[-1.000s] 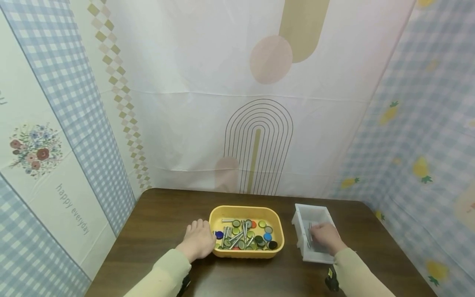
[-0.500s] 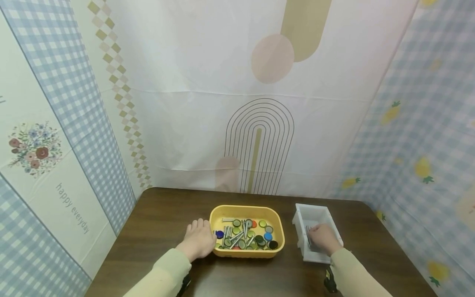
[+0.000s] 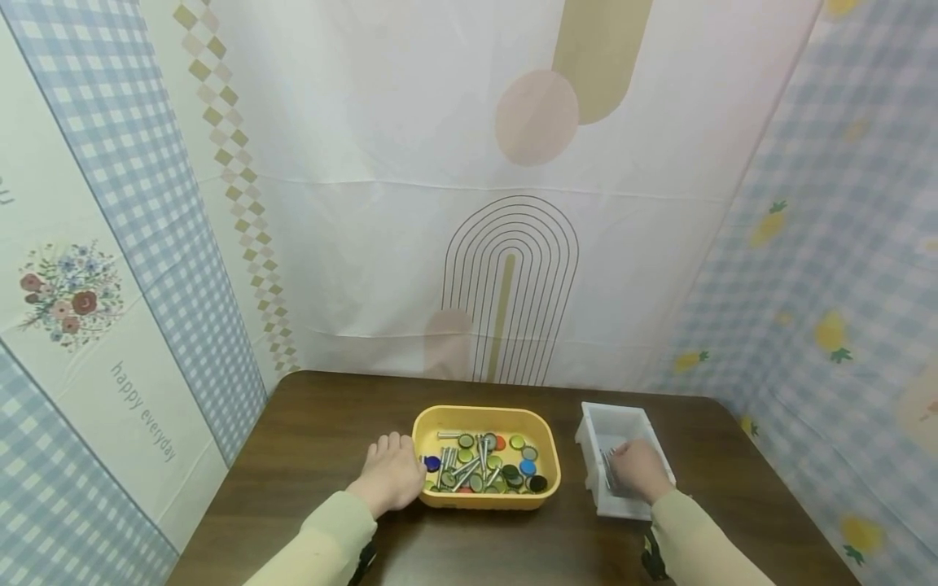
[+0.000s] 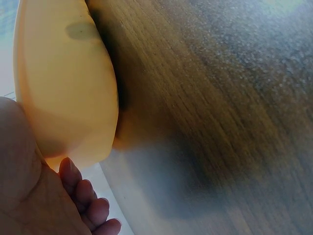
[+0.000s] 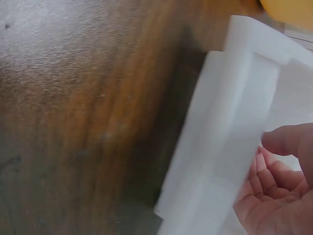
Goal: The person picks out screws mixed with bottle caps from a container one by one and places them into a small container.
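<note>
My left hand (image 3: 391, 472) rests against the left end of a yellow tub (image 3: 487, 501), palm at its corner and fingers extended past it in the left wrist view. Inside the tub lie silver bolts (image 3: 466, 469) mixed with bottle caps (image 3: 528, 468) in green, blue, black, red and grey. To the right, my right hand (image 3: 639, 467) reaches into a white bin (image 3: 619, 419) with curled fingers. They pinch at thin silver bolts (image 3: 607, 470) along the bin's left wall. In the right wrist view the bin wall (image 5: 222, 122) hides the fingertips' contact.
Both containers stand on a dark brown wooden table (image 3: 330, 407), with a strip of tabletop between them. A white patterned cloth (image 3: 366, 244) hangs behind the table's back edge. Checked cloth (image 3: 828, 268) hangs at the right side.
My right hand has shifted slightly left inside the white bin, and the bolts by its fingertips lie at a different angle. The left hand and yellow tub have stayed in place.
</note>
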`<state>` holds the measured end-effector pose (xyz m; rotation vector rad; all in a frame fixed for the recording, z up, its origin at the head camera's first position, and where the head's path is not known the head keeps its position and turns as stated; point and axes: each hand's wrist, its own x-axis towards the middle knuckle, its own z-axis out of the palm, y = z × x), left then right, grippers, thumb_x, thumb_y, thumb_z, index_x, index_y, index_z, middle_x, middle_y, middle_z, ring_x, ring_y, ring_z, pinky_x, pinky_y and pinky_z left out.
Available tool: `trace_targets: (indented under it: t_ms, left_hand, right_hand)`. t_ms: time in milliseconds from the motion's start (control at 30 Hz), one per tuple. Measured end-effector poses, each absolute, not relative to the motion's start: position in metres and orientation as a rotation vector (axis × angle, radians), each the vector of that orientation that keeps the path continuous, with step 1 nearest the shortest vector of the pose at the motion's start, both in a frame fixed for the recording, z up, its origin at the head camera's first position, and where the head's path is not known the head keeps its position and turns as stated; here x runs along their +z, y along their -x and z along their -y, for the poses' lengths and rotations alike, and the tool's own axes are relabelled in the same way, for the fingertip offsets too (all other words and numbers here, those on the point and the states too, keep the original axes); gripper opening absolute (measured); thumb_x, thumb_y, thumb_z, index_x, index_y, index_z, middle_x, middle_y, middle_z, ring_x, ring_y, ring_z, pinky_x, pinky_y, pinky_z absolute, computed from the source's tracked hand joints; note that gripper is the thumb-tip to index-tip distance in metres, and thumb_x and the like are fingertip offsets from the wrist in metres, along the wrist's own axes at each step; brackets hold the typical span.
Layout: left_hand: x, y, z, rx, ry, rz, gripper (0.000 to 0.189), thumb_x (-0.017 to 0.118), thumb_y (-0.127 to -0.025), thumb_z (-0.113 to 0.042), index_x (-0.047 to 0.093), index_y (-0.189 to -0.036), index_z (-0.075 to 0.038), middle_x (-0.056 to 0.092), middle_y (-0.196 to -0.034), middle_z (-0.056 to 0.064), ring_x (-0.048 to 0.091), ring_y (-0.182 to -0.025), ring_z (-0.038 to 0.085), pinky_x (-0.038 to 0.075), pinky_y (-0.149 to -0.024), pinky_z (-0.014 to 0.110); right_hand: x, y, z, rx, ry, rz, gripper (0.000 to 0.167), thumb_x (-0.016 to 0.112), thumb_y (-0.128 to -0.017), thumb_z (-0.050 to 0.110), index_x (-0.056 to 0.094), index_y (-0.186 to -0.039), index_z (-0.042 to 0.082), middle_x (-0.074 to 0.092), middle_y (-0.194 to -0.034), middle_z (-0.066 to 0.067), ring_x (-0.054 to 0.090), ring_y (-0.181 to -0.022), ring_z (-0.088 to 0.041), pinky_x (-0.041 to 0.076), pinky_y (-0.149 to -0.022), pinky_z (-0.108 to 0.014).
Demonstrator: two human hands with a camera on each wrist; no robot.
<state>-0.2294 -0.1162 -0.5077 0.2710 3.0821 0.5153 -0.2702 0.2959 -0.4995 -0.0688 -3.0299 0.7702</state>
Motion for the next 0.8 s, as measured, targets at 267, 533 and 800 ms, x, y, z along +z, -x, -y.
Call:
trace_targets:
  t_ms: [267,533,800]
  left_hand:
    - [-0.509,0.228,0.116,0.544,-0.272,-3.089,0.029,0.054,-0.091,-0.026,0.048,-0.098,0.002,0.038,-0.089,0.012,0.036,-0.086,0.03,0.032,-0.082,0.048]
    - [-0.509,0.229,0.117,0.565,-0.267,-3.085,0.029,0.053,-0.091,-0.026,0.049,-0.098,0.002,0.039,-0.089,0.012,0.037,-0.086,0.03,0.032,-0.082,0.049]
    - [-0.513,0.23,0.116,0.564,-0.264,-3.085,0.029,0.052,-0.091,-0.025,0.048,-0.1,0.002,0.038,-0.089,0.011,0.036,-0.086,0.029,0.032,-0.082,0.047]
  right_hand:
    - [-0.463,0.275,-0.282,0.936,0.157,2.952,0.022,0.055,-0.088,0.015,0.067,-0.08,-0.001,0.063,-0.076,-0.008,0.056,-0.069,-0.022,0.046,-0.063,-0.039]
    - [-0.434,0.283,-0.225,1.493,0.137,2.8,0.042,0.061,-0.094,0.029,0.062,-0.115,-0.007,0.066,-0.101,-0.018,0.066,-0.084,-0.025,0.053,-0.075,-0.039]
    - [-0.459,0.286,-0.162,2.194,0.141,2.665,0.043,0.067,-0.091,0.018,0.058,-0.118,-0.014,0.063,-0.11,-0.025,0.067,-0.087,-0.024,0.053,-0.081,-0.036]
